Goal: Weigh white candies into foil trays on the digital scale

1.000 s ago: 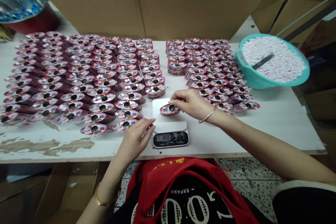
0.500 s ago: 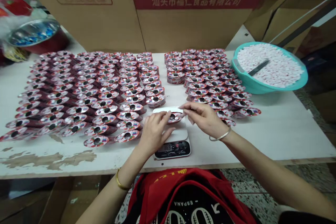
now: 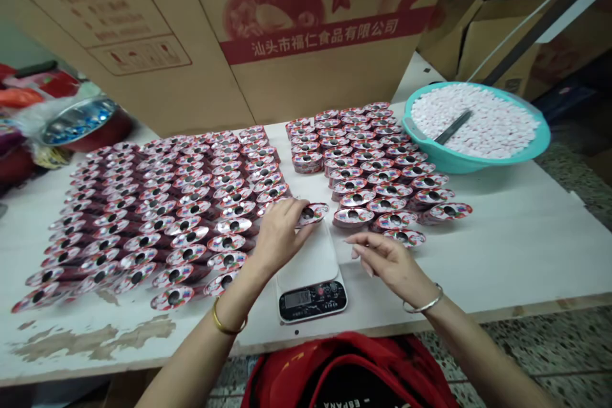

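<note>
My left hand [image 3: 280, 234] is closed on a small red-and-white lidded cup [image 3: 313, 213], held just above the far edge of a white digital scale [image 3: 310, 271]. My right hand [image 3: 387, 259] hovers over the table to the right of the scale, fingers loosely spread and holding nothing, close to the nearest cup [image 3: 404, 238] of the right-hand group. Many identical cups stand in rows on the white table [image 3: 516, 242], a large block [image 3: 157, 210] to the left and a smaller block [image 3: 373, 166] to the right.
A teal basin [image 3: 475, 124] of small white-pink pieces with a dark scoop handle sits at the back right. Cardboard boxes [image 3: 296, 44] wall the table's far side. A metal bowl [image 3: 79, 120] and bags lie at the back left. The table's front edge has worn paint.
My left hand took the cup off the scale and lifted it toward the far side. My right hand let go and drew back to the right. The view tilted upward.
</note>
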`<state>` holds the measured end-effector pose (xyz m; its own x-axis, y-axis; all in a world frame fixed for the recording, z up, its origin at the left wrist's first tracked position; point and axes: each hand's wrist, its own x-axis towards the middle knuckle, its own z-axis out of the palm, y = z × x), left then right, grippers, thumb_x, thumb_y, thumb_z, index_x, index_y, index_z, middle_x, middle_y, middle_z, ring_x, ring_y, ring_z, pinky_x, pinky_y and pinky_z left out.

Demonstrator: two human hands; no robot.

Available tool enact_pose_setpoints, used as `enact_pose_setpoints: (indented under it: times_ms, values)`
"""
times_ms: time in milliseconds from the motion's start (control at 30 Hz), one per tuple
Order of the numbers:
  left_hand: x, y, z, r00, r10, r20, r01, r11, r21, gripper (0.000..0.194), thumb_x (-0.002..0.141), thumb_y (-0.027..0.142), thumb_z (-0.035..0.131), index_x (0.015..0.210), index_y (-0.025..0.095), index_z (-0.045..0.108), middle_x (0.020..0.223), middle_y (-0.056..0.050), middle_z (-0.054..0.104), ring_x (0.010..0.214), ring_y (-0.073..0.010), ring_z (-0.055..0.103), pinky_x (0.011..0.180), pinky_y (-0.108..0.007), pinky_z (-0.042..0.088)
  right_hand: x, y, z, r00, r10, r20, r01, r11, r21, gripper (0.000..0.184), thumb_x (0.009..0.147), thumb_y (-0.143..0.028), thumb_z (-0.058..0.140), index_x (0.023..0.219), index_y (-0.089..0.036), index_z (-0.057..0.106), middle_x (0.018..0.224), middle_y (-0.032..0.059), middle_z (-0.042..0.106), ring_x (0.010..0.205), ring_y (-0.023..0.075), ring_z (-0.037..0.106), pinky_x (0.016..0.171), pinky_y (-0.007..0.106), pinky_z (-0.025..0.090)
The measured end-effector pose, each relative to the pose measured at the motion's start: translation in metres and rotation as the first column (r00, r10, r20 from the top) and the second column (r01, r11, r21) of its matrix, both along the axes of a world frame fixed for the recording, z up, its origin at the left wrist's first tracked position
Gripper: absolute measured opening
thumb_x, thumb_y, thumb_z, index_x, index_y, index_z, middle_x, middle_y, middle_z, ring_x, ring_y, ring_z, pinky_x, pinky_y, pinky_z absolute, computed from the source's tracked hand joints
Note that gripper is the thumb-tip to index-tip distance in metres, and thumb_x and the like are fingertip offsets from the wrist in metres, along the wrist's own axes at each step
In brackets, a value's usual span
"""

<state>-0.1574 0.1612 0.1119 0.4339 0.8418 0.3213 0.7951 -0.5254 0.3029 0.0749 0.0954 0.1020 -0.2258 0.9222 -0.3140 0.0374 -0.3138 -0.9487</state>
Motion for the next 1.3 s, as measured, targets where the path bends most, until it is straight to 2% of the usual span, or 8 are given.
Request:
enact_pose_setpoints:
  times_ms: [267,433,633,767,900,1033,1167,1300]
  values:
    - [0.027,0.1,-0.006,0.965,0.09,-0.248,-0.119,0.987,-0.105,0.026,0.089,0.036,0.058,0.106,0.017,0.059,0.104,-0.01,0.065,0.098,-0.026,0.06,0.081,-0.036,0.04,-0.009,-0.006,-0.009,0.998,0.012,-0.066,-0.014,0.999,-0.03,0.034,0.085,-0.047,0.06,0.102,-0.018,0.065,0.075,0.0008,0.058,0.051,0.0075,0.044,0.05,0.023,0.033]
    - [0.026,0.12,-0.008,0.963,0.085,-0.258,-0.122,0.984,-0.132,0.028,0.088,0.028,0.056,0.114,0.018,0.057,0.116,-0.011,0.062,0.108,-0.0258,0.057,0.087,-0.036,0.039,-0.012,-0.01,-0.006,0.989,-0.06,-0.135,0.042,0.99,-0.134,0.041,0.08,-0.049,0.068,0.102,-0.015,0.066,0.074,0.0002,0.059,0.05,0.0049,0.043,0.049,0.02,0.032]
    - [-0.042,0.071,0.012,0.976,0.078,-0.201,-0.091,0.994,-0.059,0.021,0.093,0.033,0.049,0.106,0.021,0.06,0.111,-0.007,0.061,0.103,-0.0228,0.056,0.088,-0.038,0.038,-0.014,-0.022,-0.01,0.882,-0.33,-0.336,0.154,0.876,-0.456,0.041,0.068,-0.04,0.082,0.095,-0.015,0.066,0.083,0.0024,0.065,0.073,0.0083,0.06,0.067,0.018,0.048]
    - [-0.063,0.032,-0.005,0.917,0.033,-0.398,-0.053,0.998,-0.041,0.02,0.088,0.038,0.057,0.094,0.021,0.065,0.114,-0.01,0.06,0.104,-0.0276,0.052,0.086,-0.042,0.038,-0.026,-0.026,-0.014,0.861,-0.328,-0.389,0.083,0.846,-0.527,0.041,0.065,-0.033,0.085,0.095,-0.014,0.064,0.097,0.0062,0.068,0.091,0.0128,0.067,0.087,0.021,0.05]
    - [-0.055,0.019,-0.018,0.876,0.107,-0.47,-0.097,0.994,0.046,0.015,0.09,0.029,0.054,0.088,0.021,0.066,0.121,-0.011,0.059,0.108,-0.0297,0.051,0.088,-0.045,0.038,-0.04,-0.027,-0.016,0.882,-0.229,-0.411,0.009,0.882,-0.471,0.046,0.067,-0.043,0.082,0.095,-0.015,0.059,0.085,0.0042,0.068,0.081,0.0149,0.07,0.071,0.022,0.054]
    - [-0.045,0.007,0.007,0.905,0.064,-0.421,-0.049,0.998,0.047,0.014,0.092,0.027,0.052,0.09,0.021,0.065,0.118,-0.009,0.061,0.104,-0.0269,0.054,0.086,-0.043,0.041,-0.038,-0.033,-0.021,0.921,-0.141,-0.363,-0.006,0.927,-0.375,0.046,0.069,-0.048,0.078,0.091,-0.016,0.054,0.071,-0.0001,0.064,0.051,0.0099,0.061,0.042,0.018,0.042]
    - [-0.029,-0.018,0.031,0.927,-0.095,-0.364,0.071,0.994,-0.078,0.014,0.093,0.024,0.049,0.093,0.019,0.062,0.11,-0.009,0.062,0.094,-0.0215,0.059,0.078,-0.035,0.045,-0.024,-0.039,-0.022,0.946,-0.162,-0.28,0.067,0.946,-0.317,0.042,0.073,-0.046,0.076,0.091,-0.013,0.058,0.075,0.0047,0.068,0.056,0.0064,0.059,0.054,0.017,0.047]
    - [-0.008,-0.039,0.022,0.932,-0.138,-0.336,0.071,0.976,-0.204,0.011,0.091,0.023,0.05,0.097,0.018,0.058,0.094,-0.008,0.063,0.088,-0.022,0.06,0.074,-0.035,0.045,-0.015,-0.039,-0.015,0.956,-0.16,-0.247,0.081,0.95,-0.3,0.05,0.071,-0.051,0.075,0.099,-0.016,0.054,0.087,0.0059,0.067,0.071,0.0155,0.068,0.058,0.024,0.052]
